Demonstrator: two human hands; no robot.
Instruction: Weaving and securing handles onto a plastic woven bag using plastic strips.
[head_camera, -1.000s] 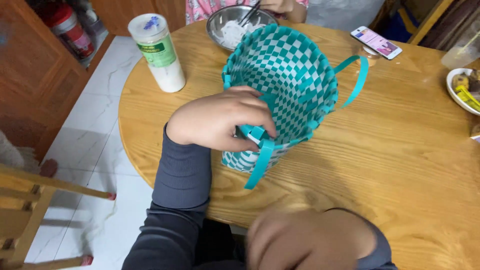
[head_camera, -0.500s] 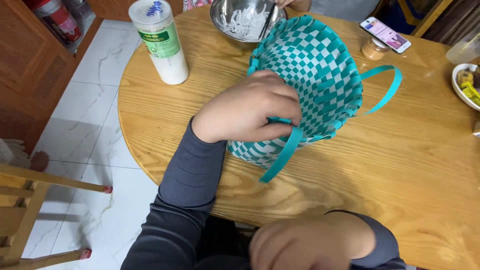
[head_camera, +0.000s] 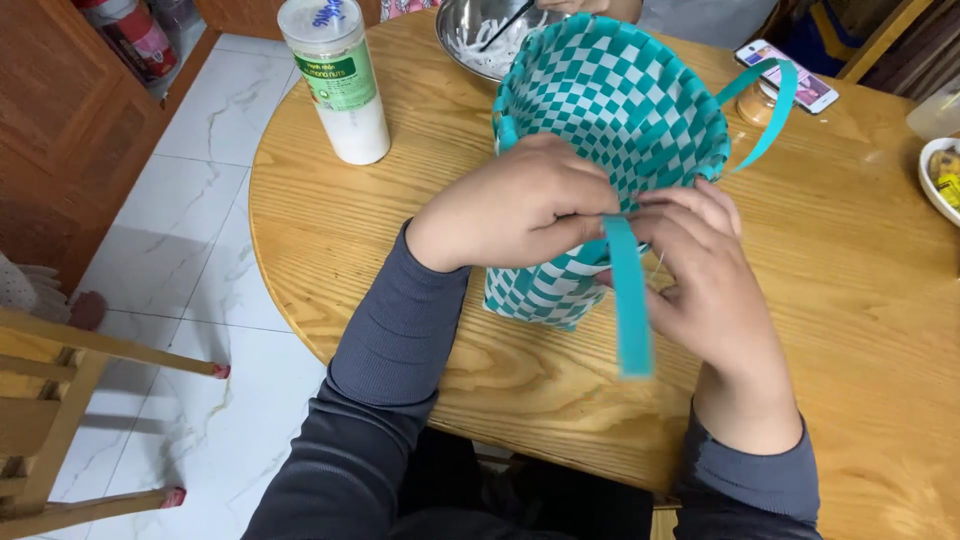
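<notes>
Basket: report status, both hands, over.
Left hand grips the basket at its near rim. Right hand pinches the teal strap there. Basket stands on the table; jar and bowl stand apart.

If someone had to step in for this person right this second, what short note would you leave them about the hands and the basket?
Left hand: gripping the near rim of the teal-and-white woven basket, by the base of the loose teal strap.
Right hand: fingers on the same strap, beside the left hand.
The basket stands on the round wooden table; a second strap sticks out on its far side.
Done: the basket body looks woven.
Left: the near strap hangs loose at its lower end, not attached there.
Nearby: a white jar and a metal bowl.
</notes>
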